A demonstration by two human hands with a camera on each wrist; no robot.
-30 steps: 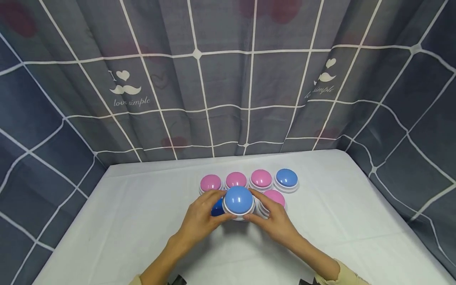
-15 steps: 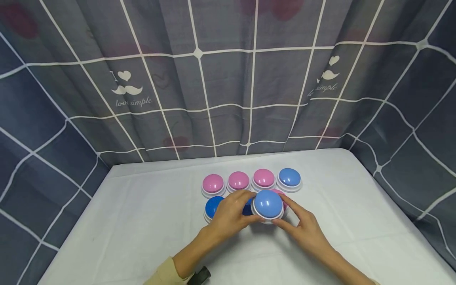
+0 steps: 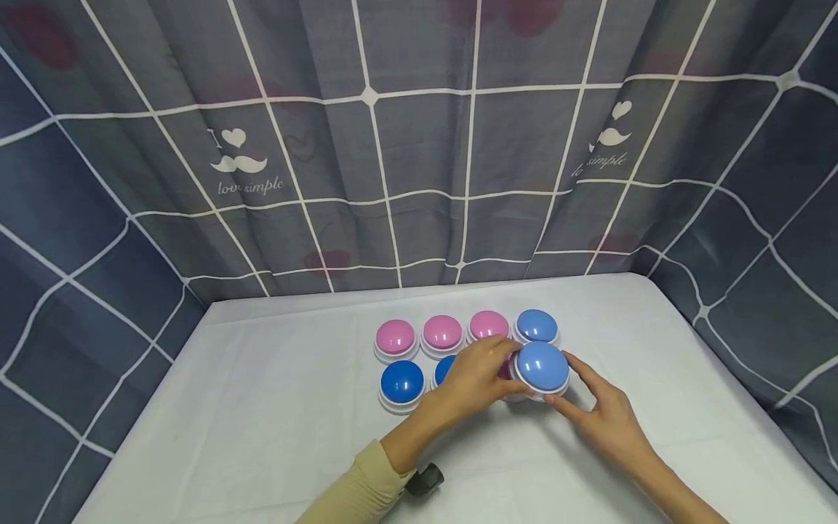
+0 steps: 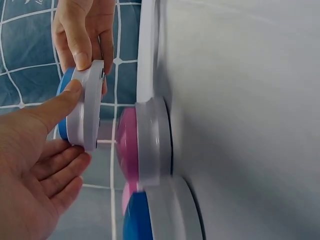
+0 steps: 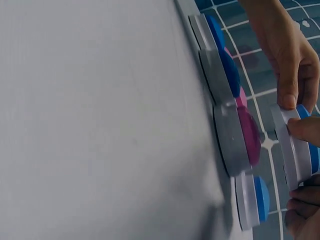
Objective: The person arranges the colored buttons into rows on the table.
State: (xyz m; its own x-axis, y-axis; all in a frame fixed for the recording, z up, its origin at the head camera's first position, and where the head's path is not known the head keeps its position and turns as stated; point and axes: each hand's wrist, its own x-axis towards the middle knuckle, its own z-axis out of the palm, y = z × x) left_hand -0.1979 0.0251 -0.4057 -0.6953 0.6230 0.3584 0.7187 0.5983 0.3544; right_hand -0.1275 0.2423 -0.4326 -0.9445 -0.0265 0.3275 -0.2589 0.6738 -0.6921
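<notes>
My left hand (image 3: 474,375) and right hand (image 3: 605,415) together hold a light blue domed push button (image 3: 542,366) with a white base, thumbs and fingers at its opposite sides. Both wrist views show it raised off the table, its dome facing up. Beneath and left of it sits a pink button (image 4: 128,145), mostly hidden by my left hand in the head view. To the left stand two dark blue buttons, one whole (image 3: 402,381) and another partly covered (image 3: 443,368).
Behind them runs a row of pink buttons, left (image 3: 395,337), middle (image 3: 441,332) and right (image 3: 488,324), ending in a light blue button (image 3: 537,325). A white cloth covers the table (image 3: 262,407). Grey checked curtains (image 3: 419,160) enclose its back and sides.
Both hands have carried the light blue button rightward, past the front pink one, to the row's right end. The dark blue buttons on the left have come into view.
</notes>
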